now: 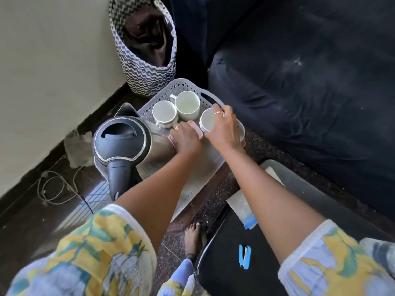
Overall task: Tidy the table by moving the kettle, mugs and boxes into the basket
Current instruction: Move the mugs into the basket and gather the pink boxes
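In the basket (171,88), the right hand (222,127) curls round a mug (208,122) and the left hand (186,138) beside it grips a pink box (197,130), with the kettle (126,142) close on its outer side; this crowding could knock the held mug against the two mugs (164,113) just beyond.

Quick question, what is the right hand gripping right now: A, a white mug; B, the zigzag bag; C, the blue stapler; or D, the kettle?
A: the right hand curls round the rim of a white mug over the basket, while the left hand grips a pink box.
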